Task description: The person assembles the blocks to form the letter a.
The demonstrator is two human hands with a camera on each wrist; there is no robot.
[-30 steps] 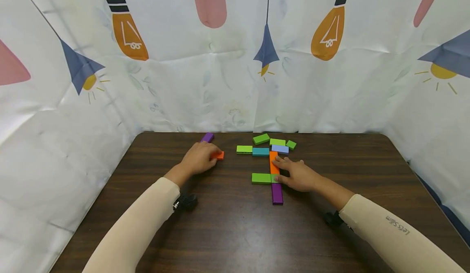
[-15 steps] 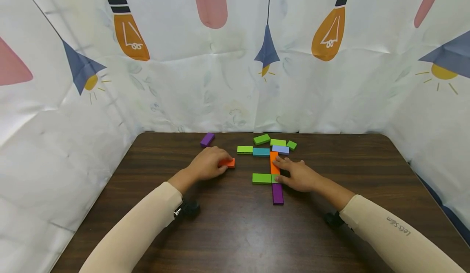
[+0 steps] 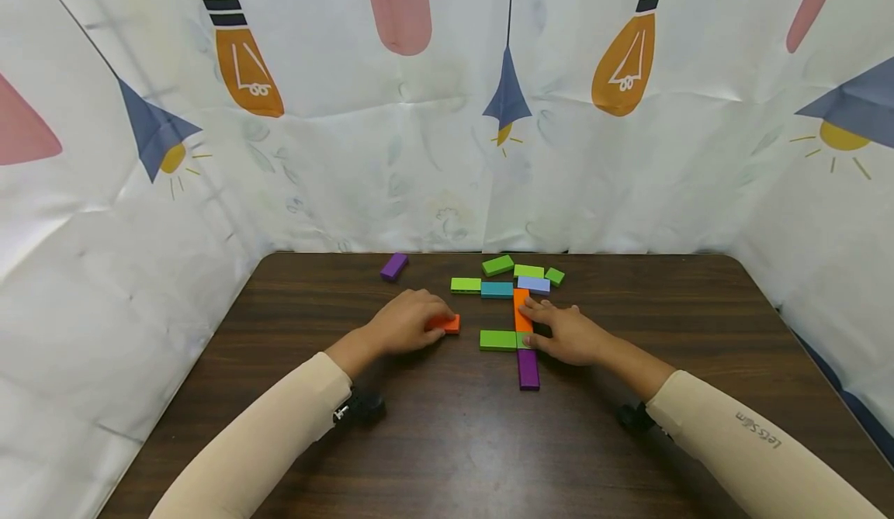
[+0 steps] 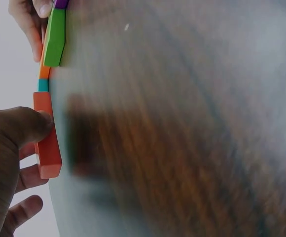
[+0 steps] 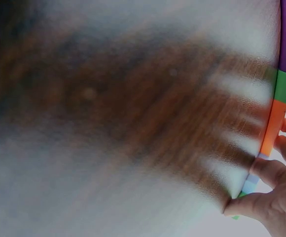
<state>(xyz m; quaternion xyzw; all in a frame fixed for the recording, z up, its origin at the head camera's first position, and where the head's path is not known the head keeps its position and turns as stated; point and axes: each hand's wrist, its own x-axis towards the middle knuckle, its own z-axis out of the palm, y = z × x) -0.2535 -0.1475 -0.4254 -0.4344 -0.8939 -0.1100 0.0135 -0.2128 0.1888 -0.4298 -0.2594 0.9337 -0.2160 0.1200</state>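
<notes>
red block and left grip farther right, "letsslim" on right sleeve

Dark brown table with streaky wood grain, rounded far corners and a pale sheen near the middle. Behind it and along both sides hangs a creased white cloth, printed with two orange bulbs, three blue lamps, pink shapes and faint leaves. A dark blue strip shows beside the table's right edge.
</notes>
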